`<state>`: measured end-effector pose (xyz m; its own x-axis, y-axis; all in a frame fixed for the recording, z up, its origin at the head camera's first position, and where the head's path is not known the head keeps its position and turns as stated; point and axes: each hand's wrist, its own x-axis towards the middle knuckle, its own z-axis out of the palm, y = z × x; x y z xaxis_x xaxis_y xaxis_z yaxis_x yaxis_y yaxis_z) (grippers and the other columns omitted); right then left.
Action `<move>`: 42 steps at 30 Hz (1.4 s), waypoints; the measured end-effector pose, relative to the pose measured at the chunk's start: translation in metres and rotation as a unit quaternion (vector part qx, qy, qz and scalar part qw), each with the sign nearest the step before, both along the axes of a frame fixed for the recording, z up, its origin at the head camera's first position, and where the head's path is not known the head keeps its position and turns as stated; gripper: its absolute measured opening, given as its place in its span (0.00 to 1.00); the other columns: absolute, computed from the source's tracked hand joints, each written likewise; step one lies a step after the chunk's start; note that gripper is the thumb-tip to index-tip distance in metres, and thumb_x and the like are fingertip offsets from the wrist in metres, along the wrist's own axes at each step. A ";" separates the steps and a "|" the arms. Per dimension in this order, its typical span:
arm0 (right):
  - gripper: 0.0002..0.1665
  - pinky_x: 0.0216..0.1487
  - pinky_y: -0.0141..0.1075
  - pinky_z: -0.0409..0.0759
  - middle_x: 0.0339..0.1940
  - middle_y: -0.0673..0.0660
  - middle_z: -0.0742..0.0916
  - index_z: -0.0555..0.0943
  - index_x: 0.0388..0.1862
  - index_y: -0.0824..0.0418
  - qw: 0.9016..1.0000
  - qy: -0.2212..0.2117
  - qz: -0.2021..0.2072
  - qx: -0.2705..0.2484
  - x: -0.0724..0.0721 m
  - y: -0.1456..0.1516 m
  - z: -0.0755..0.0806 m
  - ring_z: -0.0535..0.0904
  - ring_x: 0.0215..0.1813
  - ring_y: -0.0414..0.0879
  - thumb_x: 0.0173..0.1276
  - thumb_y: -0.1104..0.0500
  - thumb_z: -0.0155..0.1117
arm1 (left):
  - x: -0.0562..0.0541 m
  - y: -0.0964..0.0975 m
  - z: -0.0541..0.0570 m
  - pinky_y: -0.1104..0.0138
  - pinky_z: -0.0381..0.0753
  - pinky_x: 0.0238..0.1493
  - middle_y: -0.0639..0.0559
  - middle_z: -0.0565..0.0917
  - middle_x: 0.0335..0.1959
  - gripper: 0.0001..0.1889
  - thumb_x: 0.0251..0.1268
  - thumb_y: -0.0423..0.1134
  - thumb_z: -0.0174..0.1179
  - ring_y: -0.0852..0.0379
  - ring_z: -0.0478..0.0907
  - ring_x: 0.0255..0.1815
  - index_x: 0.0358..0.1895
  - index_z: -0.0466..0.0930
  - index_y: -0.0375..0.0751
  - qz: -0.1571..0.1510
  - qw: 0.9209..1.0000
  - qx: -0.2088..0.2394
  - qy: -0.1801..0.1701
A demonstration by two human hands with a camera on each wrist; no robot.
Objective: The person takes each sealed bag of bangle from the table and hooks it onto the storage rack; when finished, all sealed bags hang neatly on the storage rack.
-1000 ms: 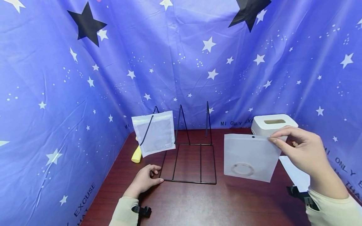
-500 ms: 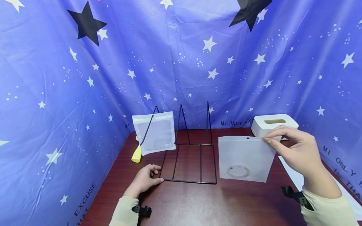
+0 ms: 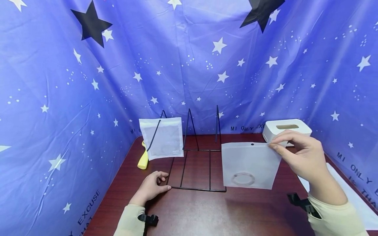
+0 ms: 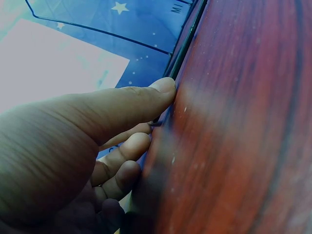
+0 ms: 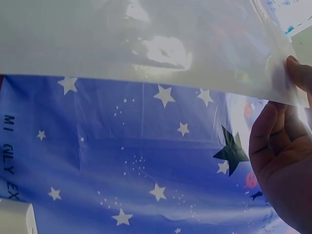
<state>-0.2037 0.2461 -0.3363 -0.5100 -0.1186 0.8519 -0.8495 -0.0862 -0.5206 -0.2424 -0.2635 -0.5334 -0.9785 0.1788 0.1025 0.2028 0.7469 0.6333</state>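
Observation:
My right hand (image 3: pixel 305 155) pinches the top right corner of a translucent white zip bag (image 3: pixel 251 160), which hangs upright with a small hole near its top edge. A ring-shaped thing (image 3: pixel 243 179) shows faintly through its lower part. The bag's left edge overlaps the right side of a black wire rack (image 3: pixel 196 189) in the head view. At the rack's front left corner my left hand (image 3: pixel 150 186) holds the wire between thumb and curled fingers. Another white zip bag (image 3: pixel 162 137) leans upright, tilted slightly, in the rack's left upright loop.
A yellow-handled object (image 3: pixel 143 161) lies behind the left bag, partly hidden. A white tissue box (image 3: pixel 286 126) stands at the back right, partly behind my right hand. White paper (image 3: pixel 351 196) lies at the table's right edge. Starry blue cloth (image 3: pixel 183 65) surrounds the table.
My right hand has carried its bag leftward, toward the rack. The bag in the rack has swung slightly more level. My left hand has stayed at the rack's corner.

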 end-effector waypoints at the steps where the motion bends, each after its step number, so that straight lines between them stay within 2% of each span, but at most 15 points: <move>1: 0.15 0.40 0.26 0.83 0.34 0.64 0.88 0.83 0.34 0.83 1.000 0.004 0.002 -0.001 -0.001 -0.002 0.000 0.85 0.39 0.45 0.50 0.92 0.62 | 0.000 0.000 0.000 0.61 0.76 0.43 0.62 0.79 0.38 0.25 0.54 0.47 0.82 0.59 0.74 0.39 0.56 0.86 0.50 0.000 1.000 0.000 0.001; 3: 0.15 0.45 0.27 0.83 0.34 0.63 0.89 0.83 0.34 0.82 1.000 0.012 -0.004 0.001 -0.002 -0.006 0.001 0.85 0.41 0.45 0.50 0.92 0.63 | 0.001 0.001 0.001 0.61 0.76 0.43 0.62 0.79 0.38 0.25 0.54 0.46 0.82 0.59 0.75 0.39 0.55 0.87 0.50 0.000 1.000 -0.002 0.003; 8: 0.14 0.49 0.29 0.80 0.33 0.64 0.89 0.84 0.34 0.82 1.000 0.029 -0.004 0.002 -0.004 -0.017 0.003 0.85 0.41 0.46 0.50 0.91 0.65 | 0.001 0.001 0.002 0.60 0.76 0.42 0.62 0.79 0.38 0.25 0.54 0.46 0.82 0.59 0.74 0.39 0.55 0.87 0.49 0.001 1.000 -0.002 0.002; 13: 0.14 0.45 0.29 0.80 0.34 0.65 0.88 0.83 0.34 0.81 0.999 0.032 0.023 -0.007 -0.003 -0.030 0.005 0.84 0.40 0.47 0.50 0.91 0.64 | 0.002 0.001 0.002 0.60 0.76 0.42 0.61 0.79 0.38 0.25 0.54 0.46 0.82 0.59 0.74 0.39 0.55 0.86 0.49 0.001 1.000 -0.003 0.001; 20: 0.17 0.39 0.27 0.79 0.33 0.63 0.88 0.85 0.34 0.77 1.000 0.014 -0.005 0.004 -0.005 -0.042 0.002 0.84 0.40 0.46 0.50 0.91 0.64 | 0.002 0.001 0.002 0.61 0.76 0.42 0.61 0.79 0.38 0.25 0.55 0.46 0.82 0.59 0.74 0.39 0.56 0.86 0.49 0.001 1.000 -0.002 0.000; 25: 0.18 0.28 0.27 0.72 0.32 0.63 0.88 0.85 0.34 0.76 1.000 -0.001 -0.015 0.000 -0.008 -0.050 -0.001 0.81 0.35 0.44 0.50 0.91 0.64 | 0.002 0.001 0.003 0.61 0.76 0.42 0.61 0.79 0.38 0.25 0.55 0.45 0.82 0.58 0.75 0.39 0.56 0.86 0.48 -0.003 1.000 -0.001 0.002; 28: 0.18 0.26 0.28 0.68 0.32 0.63 0.88 0.85 0.34 0.76 1.000 0.000 -0.016 0.000 -0.006 -0.056 0.001 0.79 0.32 0.42 0.50 0.91 0.64 | 0.002 0.001 0.003 0.61 0.76 0.42 0.61 0.79 0.39 0.25 0.55 0.45 0.82 0.58 0.75 0.39 0.56 0.86 0.48 -0.005 1.000 -0.001 0.001; 35: 0.16 0.36 0.30 0.77 0.32 0.62 0.88 0.85 0.34 0.76 1.000 0.006 -0.025 -0.002 -0.011 -0.067 -0.001 0.83 0.39 0.46 0.51 0.90 0.65 | 0.002 0.001 0.004 0.61 0.76 0.43 0.61 0.79 0.39 0.24 0.55 0.43 0.81 0.58 0.75 0.40 0.56 0.86 0.48 -0.006 1.000 -0.002 0.005; 39: 0.16 0.37 0.30 0.77 0.32 0.62 0.88 0.86 0.34 0.75 0.999 0.005 -0.037 -0.001 -0.016 -0.071 -0.005 0.83 0.39 0.46 0.51 0.90 0.66 | 0.001 0.000 0.004 0.61 0.76 0.43 0.61 0.79 0.38 0.24 0.55 0.43 0.81 0.59 0.75 0.40 0.56 0.86 0.49 -0.007 1.000 -0.005 0.006; 42: 0.16 0.36 0.29 0.76 0.31 0.62 0.88 0.86 0.34 0.75 0.999 0.004 -0.042 0.000 -0.015 -0.076 -0.002 0.83 0.38 0.45 0.52 0.89 0.66 | 0.001 -0.001 0.003 0.61 0.76 0.43 0.62 0.79 0.38 0.24 0.56 0.44 0.81 0.59 0.75 0.40 0.56 0.86 0.49 -0.007 1.000 -0.005 0.005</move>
